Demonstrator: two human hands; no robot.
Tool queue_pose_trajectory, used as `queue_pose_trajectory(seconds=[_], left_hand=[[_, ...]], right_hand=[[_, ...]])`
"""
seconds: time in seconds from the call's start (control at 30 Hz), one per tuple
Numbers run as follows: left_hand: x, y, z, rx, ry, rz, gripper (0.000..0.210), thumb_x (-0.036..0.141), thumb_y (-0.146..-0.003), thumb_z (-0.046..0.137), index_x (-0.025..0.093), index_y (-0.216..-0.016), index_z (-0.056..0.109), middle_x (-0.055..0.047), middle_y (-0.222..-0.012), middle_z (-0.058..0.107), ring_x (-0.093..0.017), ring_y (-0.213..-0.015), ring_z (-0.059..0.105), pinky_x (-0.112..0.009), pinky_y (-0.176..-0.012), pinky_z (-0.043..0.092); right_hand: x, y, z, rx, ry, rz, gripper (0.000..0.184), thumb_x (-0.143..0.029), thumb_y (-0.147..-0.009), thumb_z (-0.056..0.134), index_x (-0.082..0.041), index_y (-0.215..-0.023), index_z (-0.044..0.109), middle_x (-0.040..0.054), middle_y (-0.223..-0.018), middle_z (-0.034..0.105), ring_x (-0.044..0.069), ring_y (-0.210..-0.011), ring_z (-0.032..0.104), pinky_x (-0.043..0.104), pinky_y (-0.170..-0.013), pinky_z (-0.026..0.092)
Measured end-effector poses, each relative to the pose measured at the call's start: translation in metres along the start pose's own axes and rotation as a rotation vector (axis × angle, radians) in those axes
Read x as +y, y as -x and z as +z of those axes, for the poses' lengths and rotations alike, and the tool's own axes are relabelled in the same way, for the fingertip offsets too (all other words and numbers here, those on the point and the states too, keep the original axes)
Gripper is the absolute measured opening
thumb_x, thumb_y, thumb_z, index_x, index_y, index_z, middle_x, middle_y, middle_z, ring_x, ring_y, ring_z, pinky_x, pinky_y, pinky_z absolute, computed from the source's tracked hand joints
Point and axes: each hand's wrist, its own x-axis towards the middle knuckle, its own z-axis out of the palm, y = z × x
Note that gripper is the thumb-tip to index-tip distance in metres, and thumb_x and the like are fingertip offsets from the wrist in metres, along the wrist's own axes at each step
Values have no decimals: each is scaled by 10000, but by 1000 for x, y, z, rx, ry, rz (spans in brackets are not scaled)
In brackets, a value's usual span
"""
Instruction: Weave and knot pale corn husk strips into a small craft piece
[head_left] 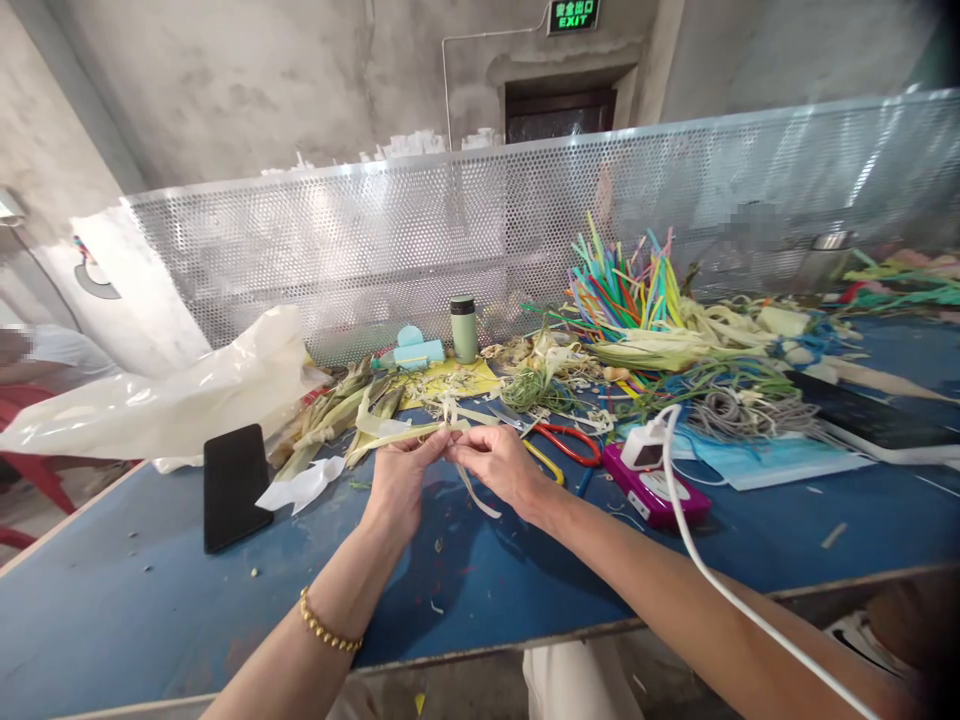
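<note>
My left hand and my right hand meet above the blue table, thumbs and fingertips pinched close together. Between them they hold pale corn husk strips; one narrow end dangles below my right hand, and others stick out to the left and upward. The exact point of grip is covered by my fingers. Just right of my right hand lie scissors with red handles and a yellow handle. A white scrap and a black phone rest left of my left hand.
A purple power bank with a white charger and cable sits at right, near a blue face mask. Behind are husk piles, colourful stems, a green tumbler, a plastic bag and a perforated metal screen.
</note>
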Motion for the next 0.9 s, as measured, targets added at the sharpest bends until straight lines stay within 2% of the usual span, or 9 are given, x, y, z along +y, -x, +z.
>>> queue_pose_trajectory(seconds=[0.17, 0.27, 0.33, 0.4, 0.43, 0.5, 0.6, 0.7, 0.9], left_hand=[[1, 1, 0, 8, -46, 48, 244, 321, -644, 781, 105, -755, 758, -110, -792, 745, -218, -787, 662, -344, -837, 473], [1, -1, -1, 17, -37, 38, 246, 327, -646, 781, 102, -742, 749, -105, -766, 739, -205, -747, 655, -338, -807, 482], [2, -2, -3, 20, -30, 32, 249, 335, -649, 780, 102, -729, 743, -100, -741, 732, -193, -723, 650, -322, -777, 485], [2, -2, -4, 6, -25, 4, 252, 341, -648, 782, 101, -712, 736, -93, -710, 721, -179, -681, 646, -303, -730, 485], [3, -2, -3, -13, -25, -19, 252, 341, -646, 784, 101, -701, 731, -88, -692, 713, -171, -652, 641, -296, -702, 482], [4, 0, -2, -72, -31, -59, 245, 338, -651, 781, 102, -680, 721, -76, -657, 695, -156, -587, 623, -289, -650, 473], [6, 4, 1, -184, -58, -39, 246, 337, -705, 737, 105, -632, 700, -58, -592, 654, -145, -554, 597, -279, -620, 452], [9, 6, 1, -265, -76, -67, 216, 298, -713, 730, 105, -622, 695, -55, -582, 639, -131, -573, 581, -252, -614, 426], [12, 5, -3, -288, -83, -153, 171, 250, -669, 758, 104, -614, 686, -41, -594, 619, -92, -492, 519, -238, -546, 375]], right_hand=[[0, 0, 0, -16, 100, -42, 328, -323, -780, 575, -144, -517, 492, -37, -514, 353, 76, -511, 291, 221, -467, 222], [-3, 2, -4, -21, 291, -167, 380, -332, -844, 538, -151, -515, 485, -33, -502, 360, 80, -501, 302, 230, -477, 238], [-6, 2, -10, 65, 421, -295, 386, -343, -886, 508, -154, -550, 525, -6, -549, 445, 96, -542, 376, 235, -525, 300], [-6, 1, -15, 186, 440, -383, 324, -344, -910, 489, -154, -675, 604, 45, -708, 564, 116, -629, 478, 239, -598, 372], [-6, 0, -18, 201, 393, -387, 278, -336, -912, 487, -151, -763, 631, 70, -806, 601, 116, -641, 512, 236, -594, 394], [-4, -2, -20, 84, 250, -303, 226, -327, -911, 480, -159, -903, 632, 74, -878, 631, 97, -564, 542, 221, -508, 404], [-1, -2, -20, -84, 84, -158, 164, -302, -889, 489, -175, -918, 589, 25, -730, 640, 106, -491, 568, 204, -426, 401], [-1, -2, -19, -52, 113, -132, 88, -245, -845, 518, -172, -806, 550, 5, -655, 623, 108, -489, 569, 202, -440, 413], [-7, -3, -22, 35, 283, -202, 36, -160, -764, 569, -153, -731, 583, 4, -638, 613, 92, -545, 521, 202, -529, 395]])
